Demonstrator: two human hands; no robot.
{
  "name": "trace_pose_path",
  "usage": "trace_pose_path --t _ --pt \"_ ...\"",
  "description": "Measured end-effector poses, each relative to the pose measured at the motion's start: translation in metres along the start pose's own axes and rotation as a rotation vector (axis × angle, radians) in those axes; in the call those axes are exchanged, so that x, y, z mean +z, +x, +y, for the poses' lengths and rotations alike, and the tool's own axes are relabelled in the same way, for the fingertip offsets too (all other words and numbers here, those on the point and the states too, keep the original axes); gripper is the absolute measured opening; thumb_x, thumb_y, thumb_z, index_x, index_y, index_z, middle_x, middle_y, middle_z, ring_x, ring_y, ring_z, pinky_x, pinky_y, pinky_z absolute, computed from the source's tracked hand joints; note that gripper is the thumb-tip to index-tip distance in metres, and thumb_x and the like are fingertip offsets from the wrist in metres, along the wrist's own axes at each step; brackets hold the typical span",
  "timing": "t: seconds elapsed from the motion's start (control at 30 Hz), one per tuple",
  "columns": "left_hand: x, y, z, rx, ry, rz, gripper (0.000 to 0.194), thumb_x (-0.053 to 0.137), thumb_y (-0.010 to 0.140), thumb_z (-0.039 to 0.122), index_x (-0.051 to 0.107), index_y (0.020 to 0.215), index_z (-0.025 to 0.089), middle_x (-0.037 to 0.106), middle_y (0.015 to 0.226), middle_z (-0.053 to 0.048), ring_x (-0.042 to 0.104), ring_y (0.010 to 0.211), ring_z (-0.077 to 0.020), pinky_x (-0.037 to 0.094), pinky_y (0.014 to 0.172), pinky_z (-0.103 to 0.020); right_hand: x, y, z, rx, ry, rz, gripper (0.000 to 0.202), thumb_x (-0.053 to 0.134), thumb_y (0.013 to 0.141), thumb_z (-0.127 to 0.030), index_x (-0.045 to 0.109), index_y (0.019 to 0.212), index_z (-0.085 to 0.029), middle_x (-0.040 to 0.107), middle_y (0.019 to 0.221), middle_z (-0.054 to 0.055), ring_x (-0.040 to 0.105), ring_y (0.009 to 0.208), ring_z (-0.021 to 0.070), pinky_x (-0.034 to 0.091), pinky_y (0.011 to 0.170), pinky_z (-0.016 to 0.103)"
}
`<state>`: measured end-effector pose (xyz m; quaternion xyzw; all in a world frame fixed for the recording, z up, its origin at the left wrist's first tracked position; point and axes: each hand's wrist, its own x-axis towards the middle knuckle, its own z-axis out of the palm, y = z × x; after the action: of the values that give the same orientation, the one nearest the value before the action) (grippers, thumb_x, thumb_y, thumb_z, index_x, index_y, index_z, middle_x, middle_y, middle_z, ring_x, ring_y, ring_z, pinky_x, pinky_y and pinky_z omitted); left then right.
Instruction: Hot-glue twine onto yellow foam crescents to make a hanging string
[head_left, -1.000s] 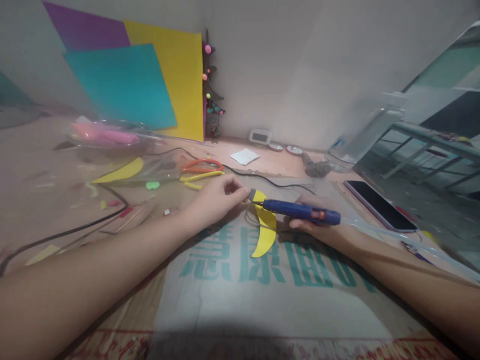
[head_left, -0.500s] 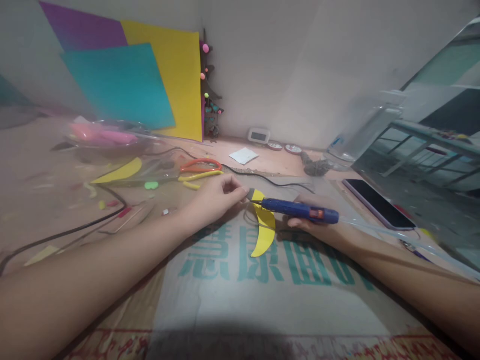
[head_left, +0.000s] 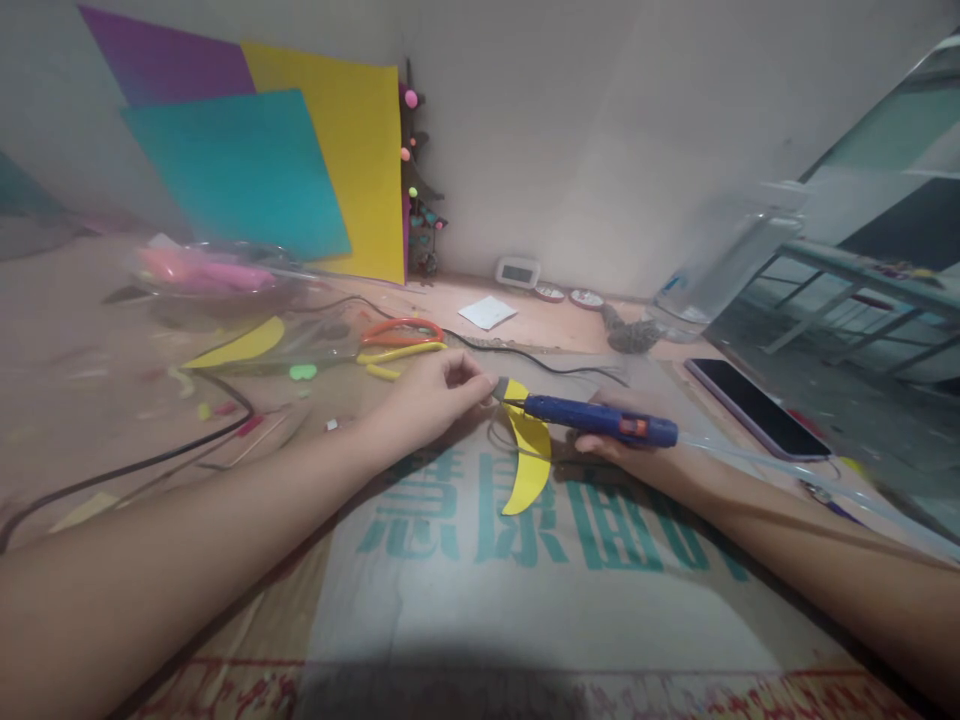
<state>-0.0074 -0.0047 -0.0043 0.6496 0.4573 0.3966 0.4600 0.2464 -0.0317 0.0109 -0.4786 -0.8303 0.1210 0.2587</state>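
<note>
Between the thumb and fingers of my left hand is the dark grey tip of a yellow crescent-shaped piece, which hangs down over the printed board. My right hand is wrapped round a blue glue gun with an orange-red part on it. The gun points left, and its nozzle meets the upper end of the crescent near the grey tip. A clear glue stick appears to run out of the gun's rear end. A thin dark loop shows beside the crescent.
Orange-and-yellow-handled scissors lie behind my left hand. A black phone is at the right, a clear bottle behind it. Another yellow crescent and a black cable lie left. Coloured sheets stand against the wall.
</note>
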Motion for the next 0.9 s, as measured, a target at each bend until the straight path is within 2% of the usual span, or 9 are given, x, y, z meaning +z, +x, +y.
trace_pose_path --t 0.7,0.9 --pt "-0.0007 0.0006 0.0013 -0.002 0.016 -0.013 0.024 0.061 0.081 0.039 0.055 0.073 0.018 0.061 0.058 0.002 0.052 0.048 -0.0090 0.038 0.047 -0.019 -0.0043 -0.0010 -0.0064 0.025 -0.050 0.042 0.031 0.067 0.081 -0.047 0.055 0.067 -0.022 0.057 0.060 0.001 0.055 0.058 0.0172 0.042 0.054 0.030" --pt "-0.0004 -0.0005 0.0044 -0.033 0.032 -0.027 0.024 0.059 0.083 0.038 0.055 0.074 0.017 0.060 0.058 0.003 0.051 0.048 -0.0077 0.039 0.049 -0.018 0.0002 0.0018 0.0012 0.032 -0.073 0.091 0.038 0.064 0.079 -0.055 0.052 0.063 -0.022 0.054 0.055 0.000 0.051 0.052 0.0156 0.039 0.049 0.029"
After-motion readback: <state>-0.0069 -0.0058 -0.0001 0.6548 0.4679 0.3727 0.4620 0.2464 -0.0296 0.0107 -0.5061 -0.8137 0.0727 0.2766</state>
